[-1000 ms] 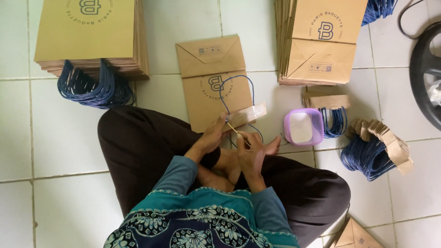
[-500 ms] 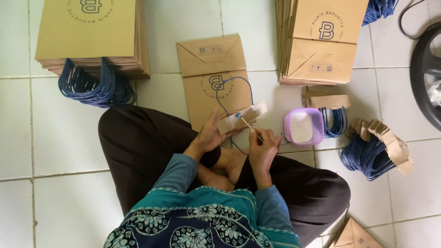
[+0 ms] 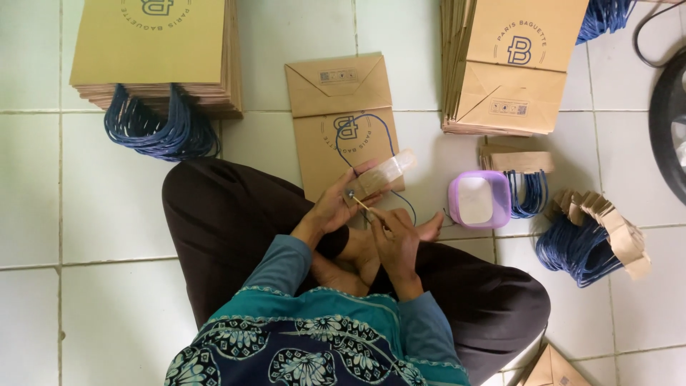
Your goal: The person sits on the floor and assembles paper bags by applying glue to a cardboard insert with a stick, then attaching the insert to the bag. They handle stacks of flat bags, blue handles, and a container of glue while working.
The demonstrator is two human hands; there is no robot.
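I sit cross-legged on a white tiled floor. My left hand (image 3: 332,209) holds a brown cardboard strip (image 3: 379,175) with a blue cord handle (image 3: 371,132) looping up from it. My right hand (image 3: 393,239) grips a thin stick (image 3: 362,206) whose tip touches the strip's near end. A flat brown paper bag (image 3: 336,107) lies on the floor just beyond my hands, under the blue cord loop.
A stack of finished bags with blue handles (image 3: 153,64) lies at the far left, a stack of flat bags (image 3: 511,64) at the far right. A purple tub (image 3: 479,200) sits right of my hands. Handle strips with blue cords (image 3: 593,236) pile further right. A dark round object (image 3: 672,121) is at the right edge.
My left hand lifted the strip and turned it slightly. My right hand drew back, then brought the stick's tip to the strip's near end.
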